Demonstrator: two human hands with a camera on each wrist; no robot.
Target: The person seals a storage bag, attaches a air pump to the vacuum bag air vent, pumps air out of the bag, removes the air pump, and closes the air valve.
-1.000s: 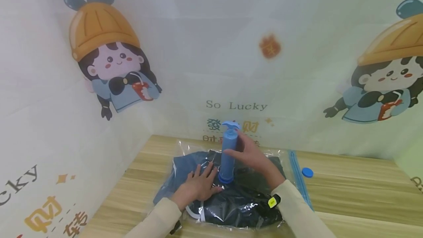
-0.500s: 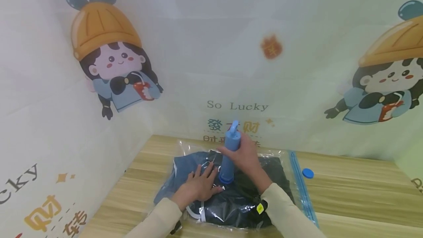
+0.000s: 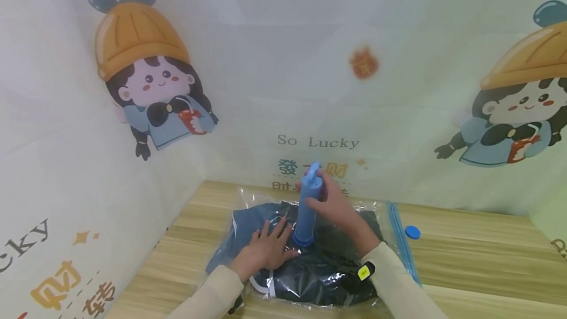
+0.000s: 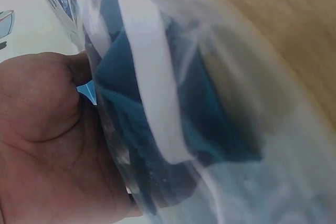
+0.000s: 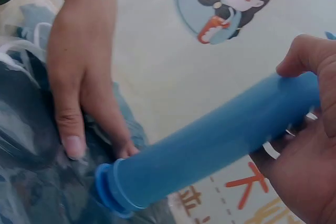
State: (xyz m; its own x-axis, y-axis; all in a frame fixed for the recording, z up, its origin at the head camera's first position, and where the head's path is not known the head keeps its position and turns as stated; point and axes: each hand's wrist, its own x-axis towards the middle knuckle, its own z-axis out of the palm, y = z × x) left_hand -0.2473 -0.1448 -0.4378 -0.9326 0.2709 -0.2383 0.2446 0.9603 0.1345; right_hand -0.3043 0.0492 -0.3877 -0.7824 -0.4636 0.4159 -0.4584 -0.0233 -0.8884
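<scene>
A blue hand pump stands nearly upright on a clear vacuum storage bag that holds dark and blue clothing. My right hand holds the upper barrel of the pump, thumb on the near side and fingers behind, just under the handle. In the right wrist view the pump's flared base meets the bag. My left hand rests flat on the bag left of that base, fingers spread. White trim on the clothing shows through the plastic in the left wrist view.
Along the bag's right side runs a blue zip seal. A round blue cap lies on the wood-grain table just beyond it. A printed cloth backdrop rises behind and left of the table.
The pump's handle has turned from crosswise to nearly end-on. My right hand swung left around the barrel, then back right. The left hand has stayed in place.
</scene>
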